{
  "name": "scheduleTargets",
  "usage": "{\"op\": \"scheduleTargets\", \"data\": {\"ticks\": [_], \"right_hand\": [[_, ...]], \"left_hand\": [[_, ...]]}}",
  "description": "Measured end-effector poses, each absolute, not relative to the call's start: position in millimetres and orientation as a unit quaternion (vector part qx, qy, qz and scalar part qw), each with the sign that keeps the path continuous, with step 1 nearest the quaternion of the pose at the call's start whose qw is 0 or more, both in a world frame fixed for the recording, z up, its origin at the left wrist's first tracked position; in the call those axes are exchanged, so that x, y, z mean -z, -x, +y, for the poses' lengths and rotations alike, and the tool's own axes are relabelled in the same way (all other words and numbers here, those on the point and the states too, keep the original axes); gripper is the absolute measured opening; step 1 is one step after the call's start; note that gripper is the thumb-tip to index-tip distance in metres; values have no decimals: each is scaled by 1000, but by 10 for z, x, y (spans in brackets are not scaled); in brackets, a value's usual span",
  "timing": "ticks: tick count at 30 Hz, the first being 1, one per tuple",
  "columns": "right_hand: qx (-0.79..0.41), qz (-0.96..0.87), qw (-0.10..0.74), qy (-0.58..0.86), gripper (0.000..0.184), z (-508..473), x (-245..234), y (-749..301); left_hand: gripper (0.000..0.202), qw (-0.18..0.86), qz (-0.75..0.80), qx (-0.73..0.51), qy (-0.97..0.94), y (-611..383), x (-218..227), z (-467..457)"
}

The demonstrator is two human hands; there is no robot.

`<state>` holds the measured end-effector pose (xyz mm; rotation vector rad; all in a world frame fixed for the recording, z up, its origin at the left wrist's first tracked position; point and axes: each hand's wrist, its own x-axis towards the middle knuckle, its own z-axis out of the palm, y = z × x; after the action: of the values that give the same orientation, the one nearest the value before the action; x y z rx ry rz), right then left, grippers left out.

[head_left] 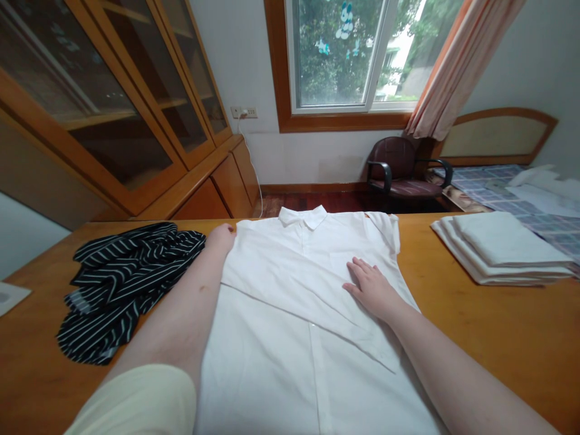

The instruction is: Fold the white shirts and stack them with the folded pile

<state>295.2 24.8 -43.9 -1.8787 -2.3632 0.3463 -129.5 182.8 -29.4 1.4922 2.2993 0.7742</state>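
Note:
A white collared shirt (272,344) lies front up on the table, its collar at the far edge. One long sleeve is laid diagonally across the front, sloping down to the right. My left hand (222,237) is at the shirt's left shoulder, with its fingers curled on the fabric edge and partly hidden. My right hand (370,287) rests flat on the right chest, fingers slightly spread, holding nothing. Beyond it, fabric is bunched at the right shoulder. A crumpled black garment with white stripes (122,284) lies left of my left forearm.
A stack of folded white cloth (502,248) sits on the right of the wooden table (457,338). Behind the table are a glass-door cabinet (181,151), an armchair (403,169) and a bed (534,193). A white item (11,297) lies at the left edge.

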Motion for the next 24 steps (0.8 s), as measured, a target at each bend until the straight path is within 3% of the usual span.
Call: {"op": "scheduleTargets", "data": {"ticks": [4, 9, 17, 24], "right_hand": [[-109, -777, 54, 618, 59, 249, 466, -2950], [-118, -771, 43, 624, 59, 229, 443, -2922], [-137, -766, 11, 628, 65, 192, 413, -2885], [-120, -774, 36, 621, 61, 229, 395, -2925]], "left_hand": [[36, -17, 755, -192, -626, 1005, 257, 1665], [55, 37, 686, -77, -722, 603, 462, 1458], [83, 53, 752, -76, -653, 771, 660, 1464], [66, 15, 796, -95, -598, 778, 594, 1622]]}}
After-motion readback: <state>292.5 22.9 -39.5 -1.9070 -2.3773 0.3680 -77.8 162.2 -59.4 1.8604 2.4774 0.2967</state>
